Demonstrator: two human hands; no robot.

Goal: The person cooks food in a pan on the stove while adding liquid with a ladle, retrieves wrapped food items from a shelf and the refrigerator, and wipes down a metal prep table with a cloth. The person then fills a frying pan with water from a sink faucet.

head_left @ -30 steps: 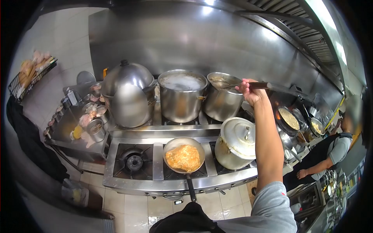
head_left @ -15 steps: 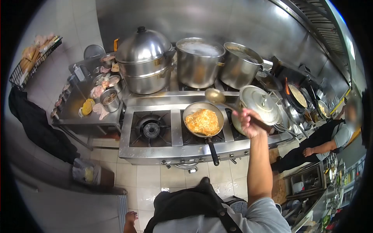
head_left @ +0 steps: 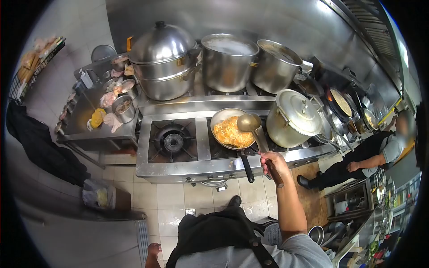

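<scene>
My right hand (head_left: 276, 164) is wrapped round the handle of a ladle (head_left: 248, 122). The ladle's bowl rests on or just above the right side of an orange-yellow egg-like mixture (head_left: 230, 134), which lies in a frying pan (head_left: 218, 117). The pan sits on the middle burner, its black handle (head_left: 247, 167) pointing toward me with no hand on it. Low at my side hangs my left hand (head_left: 154, 249), small in view, its fingers loosely curled and nothing seen in them. Right of the pan stands a lidded pot (head_left: 288, 130).
Behind the burners are a domed steamer (head_left: 163, 67) and two tall stockpots (head_left: 227, 67) (head_left: 277, 69). Bowls of raw ingredients crowd a steel side table (head_left: 85, 114). A co-worker (head_left: 357, 161) stands at the right, near several woks (head_left: 342, 107). A bin (head_left: 120, 196) is at lower left.
My right hand has come down and nearer to me, bringing the ladle's bowl from beyond the pan's upper right onto or just over the food. The lidded pot is now less covered by my hand.
</scene>
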